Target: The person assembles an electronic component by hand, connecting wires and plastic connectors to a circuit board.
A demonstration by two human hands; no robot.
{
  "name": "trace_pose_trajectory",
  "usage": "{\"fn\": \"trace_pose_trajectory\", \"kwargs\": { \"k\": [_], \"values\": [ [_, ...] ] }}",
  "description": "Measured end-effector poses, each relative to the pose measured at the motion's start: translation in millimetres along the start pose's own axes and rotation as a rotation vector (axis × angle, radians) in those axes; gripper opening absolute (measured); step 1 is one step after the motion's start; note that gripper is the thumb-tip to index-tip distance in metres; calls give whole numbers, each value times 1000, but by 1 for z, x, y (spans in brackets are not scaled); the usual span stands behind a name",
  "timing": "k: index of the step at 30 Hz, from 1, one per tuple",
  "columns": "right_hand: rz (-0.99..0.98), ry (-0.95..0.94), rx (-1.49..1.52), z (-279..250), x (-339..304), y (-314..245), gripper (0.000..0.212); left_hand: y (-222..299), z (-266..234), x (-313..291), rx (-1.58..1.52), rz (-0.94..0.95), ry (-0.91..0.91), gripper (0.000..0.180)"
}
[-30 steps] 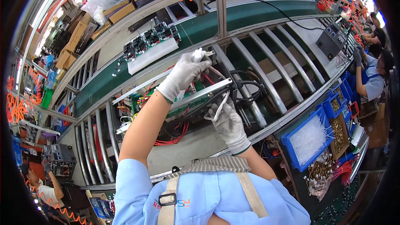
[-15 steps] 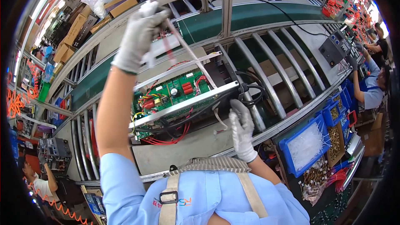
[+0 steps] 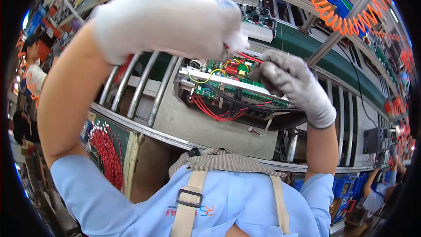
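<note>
A red wire (image 3: 250, 57) runs between my two gloved hands, above an open electronics chassis. My left hand (image 3: 171, 24), large and blurred close to the view, has its fingertips closed on the wire's left end, beside a small white piece. My right hand (image 3: 291, 79) has curled fingers around the wire's other end. Below them, the chassis holds a green circuit board (image 3: 254, 98) with red and yellow parts, crossed by a pale metal bar (image 3: 219, 79). Red wires (image 3: 210, 112) loop out over its near side. A white cable with a small connector (image 3: 254, 131) lies at its near right.
Metal rollers (image 3: 151, 85) lie on both sides of the chassis. A bundle of red wires (image 3: 109, 158) hangs at the lower left. An orange coiled hose (image 3: 335, 17) and a metal post (image 3: 340, 30) stand beyond. Co-workers are at far left and right; blue bins (image 3: 344, 186) are lower right.
My view has turned. My left hand has come close to the view, and my right hand has risen from beside the chassis to above it. A red wire is now between them.
</note>
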State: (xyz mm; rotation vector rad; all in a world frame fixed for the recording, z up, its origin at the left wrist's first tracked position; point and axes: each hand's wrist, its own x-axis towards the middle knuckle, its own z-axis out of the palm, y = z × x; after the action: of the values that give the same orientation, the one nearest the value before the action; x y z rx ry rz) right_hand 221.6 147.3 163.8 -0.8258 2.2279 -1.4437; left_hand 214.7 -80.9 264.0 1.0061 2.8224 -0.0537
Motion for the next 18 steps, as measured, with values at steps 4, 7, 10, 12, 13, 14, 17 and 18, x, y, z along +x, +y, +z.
{"fn": "trace_pose_trajectory", "kwargs": {
  "k": [4,7,10,12,13,14,17,18],
  "values": [
    [-668,249,-503,10,40,-21,33,-20,12,-32,-485,-16,124,36],
    [-331,235,123,6,34,-39,35,-38,22,-54,-968,22,345,48],
    [-371,341,181,-20,35,-29,33,-71,69,-54,-756,-26,439,27],
    [-374,370,133,-28,43,-25,32,-59,117,-38,-674,-389,244,26],
    [-375,399,86,-30,49,-24,32,-50,127,-28,-632,-399,113,32],
    [-390,402,20,-31,52,-23,31,-45,147,-24,-335,-353,236,43],
    [-534,388,70,-21,63,-33,23,-56,202,-12,-202,-357,99,42],
    [-502,361,119,-21,67,-36,20,-63,211,-7,-172,-356,114,33]
  ]
}}
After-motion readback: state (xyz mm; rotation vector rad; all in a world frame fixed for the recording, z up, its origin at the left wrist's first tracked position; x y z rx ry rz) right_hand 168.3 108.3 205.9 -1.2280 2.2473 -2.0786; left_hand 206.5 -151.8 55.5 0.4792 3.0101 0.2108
